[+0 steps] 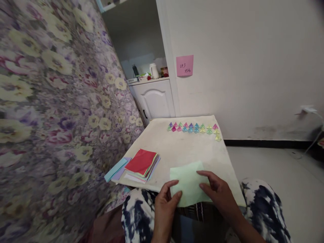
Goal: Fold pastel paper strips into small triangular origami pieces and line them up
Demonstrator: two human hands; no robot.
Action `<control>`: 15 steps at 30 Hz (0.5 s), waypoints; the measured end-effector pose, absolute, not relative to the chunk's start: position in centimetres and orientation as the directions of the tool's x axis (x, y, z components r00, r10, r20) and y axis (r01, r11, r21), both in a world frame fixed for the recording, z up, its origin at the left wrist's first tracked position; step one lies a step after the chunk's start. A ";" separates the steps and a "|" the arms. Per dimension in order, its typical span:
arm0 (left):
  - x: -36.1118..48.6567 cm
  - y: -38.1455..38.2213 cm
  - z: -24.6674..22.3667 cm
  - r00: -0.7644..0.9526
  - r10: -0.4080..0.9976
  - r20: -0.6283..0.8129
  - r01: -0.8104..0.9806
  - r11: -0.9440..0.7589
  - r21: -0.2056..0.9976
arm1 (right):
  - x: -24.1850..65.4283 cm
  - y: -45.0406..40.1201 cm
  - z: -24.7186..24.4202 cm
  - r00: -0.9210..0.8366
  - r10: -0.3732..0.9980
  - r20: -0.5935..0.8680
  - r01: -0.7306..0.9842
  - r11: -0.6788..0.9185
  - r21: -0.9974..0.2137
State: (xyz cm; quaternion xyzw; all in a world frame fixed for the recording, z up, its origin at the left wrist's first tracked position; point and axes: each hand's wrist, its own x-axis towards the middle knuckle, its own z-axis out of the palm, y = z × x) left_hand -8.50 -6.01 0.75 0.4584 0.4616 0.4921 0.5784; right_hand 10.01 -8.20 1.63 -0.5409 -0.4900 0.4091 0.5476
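Note:
A pale green sheet of paper (189, 184) lies at the near edge of the cloth-covered table, reaching slightly over it. My left hand (167, 197) grips its left side, thumb and fingers closed at the edge. On the opposite side, my right hand (216, 189) holds the paper's right edge between thumb and index finger. To the left of the sheet sits a stack of coloured paper squares (141, 162) with a red one on top. Along the far edge runs a row of small folded paper pieces (191, 128) in several colours.
Folded blue paper (115, 169) sticks out past the table's left edge. A floral curtain (63, 101) hangs close on the left. Behind the table (174, 152) stand a white cabinet (158, 101) and a wall with a pink note (185, 66). My knees are under the near side.

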 end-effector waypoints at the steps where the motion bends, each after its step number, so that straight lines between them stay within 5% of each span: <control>1: -8.5 -6.0 0.8 0.079 0.994 -0.071 -0.135 0.081 0.988 | 10.0 -8.2 1.6 0.176 0.979 0.098 0.128 0.077 -0.989; 15: -8.6 -6.3 2.5 -0.061 0.981 0.184 0.182 -0.170 0.968 | 9.9 -8.4 2.1 0.188 0.964 0.189 0.261 0.136 -0.956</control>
